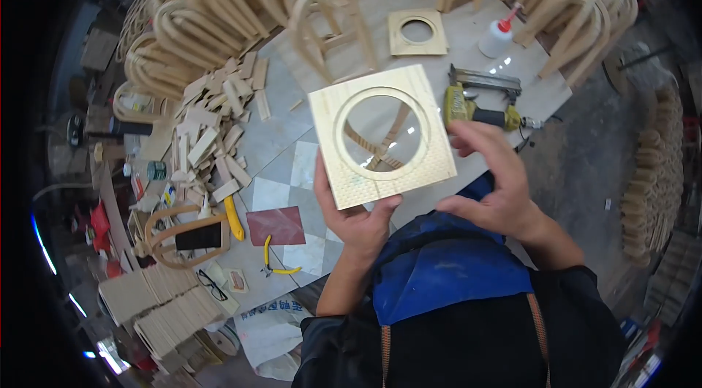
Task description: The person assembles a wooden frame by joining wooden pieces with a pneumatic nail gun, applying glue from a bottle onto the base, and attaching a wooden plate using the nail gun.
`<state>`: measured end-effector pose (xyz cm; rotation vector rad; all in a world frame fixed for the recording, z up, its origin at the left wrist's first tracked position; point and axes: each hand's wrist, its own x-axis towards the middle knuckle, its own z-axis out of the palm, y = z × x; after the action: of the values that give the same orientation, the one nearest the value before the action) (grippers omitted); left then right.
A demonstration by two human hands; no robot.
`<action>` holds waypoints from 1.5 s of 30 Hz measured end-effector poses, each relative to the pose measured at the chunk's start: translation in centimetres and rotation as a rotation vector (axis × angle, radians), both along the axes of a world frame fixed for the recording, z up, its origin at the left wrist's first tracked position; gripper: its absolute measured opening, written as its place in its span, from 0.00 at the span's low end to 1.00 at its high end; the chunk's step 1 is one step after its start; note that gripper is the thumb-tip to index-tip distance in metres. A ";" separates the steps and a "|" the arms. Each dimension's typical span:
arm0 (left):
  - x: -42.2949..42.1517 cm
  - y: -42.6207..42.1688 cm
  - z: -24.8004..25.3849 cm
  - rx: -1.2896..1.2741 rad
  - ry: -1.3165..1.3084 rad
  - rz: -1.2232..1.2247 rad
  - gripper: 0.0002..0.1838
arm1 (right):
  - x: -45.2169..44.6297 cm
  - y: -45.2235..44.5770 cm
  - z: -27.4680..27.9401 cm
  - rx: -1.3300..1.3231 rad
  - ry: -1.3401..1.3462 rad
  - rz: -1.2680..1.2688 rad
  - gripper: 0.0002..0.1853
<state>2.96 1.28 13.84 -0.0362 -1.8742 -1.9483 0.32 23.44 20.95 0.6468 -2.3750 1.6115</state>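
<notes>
My left hand [357, 231] grips the lower edge of a square wooden board [398, 185] with a large round hole, thumb on the near edge and fingers along the left side. The board is held up in front of me, and through its hole the tabletop and crossed wood strips show. My right hand [501, 187] is at the board's right side, fingers curved and apart, holding nothing. Beyond the right hand lies a yellow-green nail gun [459, 106] on the table. A second square board with a round hole [396, 42] rests farther back.
Bent-wood arches [197, 26] line the table's back edge. A white glue bottle [496, 40] with a red nozzle stands back right. At left are a heap of wood offcuts [212, 139], a yellow-handled tool [233, 218], dark red sandpaper [276, 225] and yellow-handled pliers [268, 253].
</notes>
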 end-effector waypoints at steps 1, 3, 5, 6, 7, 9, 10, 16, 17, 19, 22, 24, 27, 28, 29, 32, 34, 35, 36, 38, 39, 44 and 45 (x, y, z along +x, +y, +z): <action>0.1 0.1 -0.1 -0.001 -0.010 -0.032 0.66 | 0.3 -0.2 -0.5 0.000 0.012 0.002 0.44; 0.3 0.1 -0.2 -0.004 -0.036 -0.021 0.64 | 0.5 -0.4 -0.9 -0.004 0.019 -0.021 0.45; 0.4 0.2 -0.1 -0.011 -0.056 0.005 0.62 | 0.5 -0.6 -1.0 -0.050 0.066 -0.041 0.39; 0.3 0.3 -0.1 -0.016 -0.056 -0.007 0.62 | 0.6 -0.6 -1.1 -0.055 0.065 -0.054 0.39; 0.1 0.5 -0.1 -0.022 -0.018 0.007 0.62 | 0.6 -0.6 -1.2 -0.067 0.070 -0.069 0.38; -0.2 0.9 0.0 -0.034 0.058 0.044 0.60 | 0.7 -0.7 -1.3 -0.091 0.081 -0.091 0.35; -0.2 1.0 0.0 -0.037 0.098 0.065 0.59 | 0.7 -0.8 -1.3 -0.102 0.086 -0.098 0.34; 0.3 1.1 0.4 -0.033 0.058 0.071 0.57 | 0.9 -1.1 -1.9 -0.139 0.090 -0.116 0.32; 0.3 1.2 0.4 -0.028 0.051 0.070 0.57 | 0.8 -1.1 -2.0 -0.154 0.085 -0.118 0.32; 0.5 1.3 0.5 -0.016 0.036 0.067 0.57 | 0.9 -1.2 -2.1 -0.185 0.073 -0.125 0.32; 0.4 1.5 0.3 -0.018 0.050 0.072 0.56 | 0.9 -1.2 -2.2 -0.209 0.064 -0.135 0.32; 0.3 1.5 -0.1 -0.032 0.089 0.093 0.55 | 1.0 -1.3 -2.2 -0.226 0.050 -0.143 0.31; 0.3 1.3 -0.3 -0.040 0.101 0.094 0.54 | 1.1 -1.4 -2.2 -0.234 0.049 -0.155 0.31; 0.4 1.3 -0.3 -0.041 0.096 0.083 0.54 | 1.1 -1.4 -2.3 -0.233 0.057 -0.164 0.30; 0.4 1.2 -0.4 -0.042 0.090 0.073 0.53 | 1.2 -1.5 -2.4 -0.232 0.064 -0.172 0.30; 0.5 1.2 -0.3 -0.034 0.077 0.062 0.53 | 1.4 -1.6 -2.6 -0.226 0.076 -0.190 0.29; 0.6 1.3 -0.1 -0.019 0.063 0.056 0.53 | 1.5 -1.6 -2.8 -0.218 0.085 -0.212 0.29; 0.7 1.3 -0.1 -0.012 0.055 0.053 0.53 | 1.5 -1.7 -2.9 -0.213 0.089 -0.223 0.29; 0.7 1.3 0.0 -0.013 0.054 0.056 0.53 | 1.5 -1.7 -3.0 -0.215 0.087 -0.220 0.29; 0.6 1.4 0.1 0.005 0.063 0.058 0.54 | 1.5 -1.7 -3.1 -0.219 0.102 -0.223 0.29; 0.5 1.4 0.1 0.014 0.067 0.057 0.54 | 1.5 -1.8 -3.2 -0.221 0.109 -0.226 0.29; 0.8 1.2 -0.1 0.052 0.048 0.049 0.55 | 1.6 -1.9 -3.6 -0.230 0.127 -0.226 0.29; 0.8 1.2 -0.2 0.062 0.041 0.046 0.55 | 1.7 -1.9 -3.7 -0.232 0.131 -0.226 0.29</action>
<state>3.76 2.46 13.68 -0.0141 -1.7725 -1.9591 1.99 21.56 17.25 0.4080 -2.0455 1.6561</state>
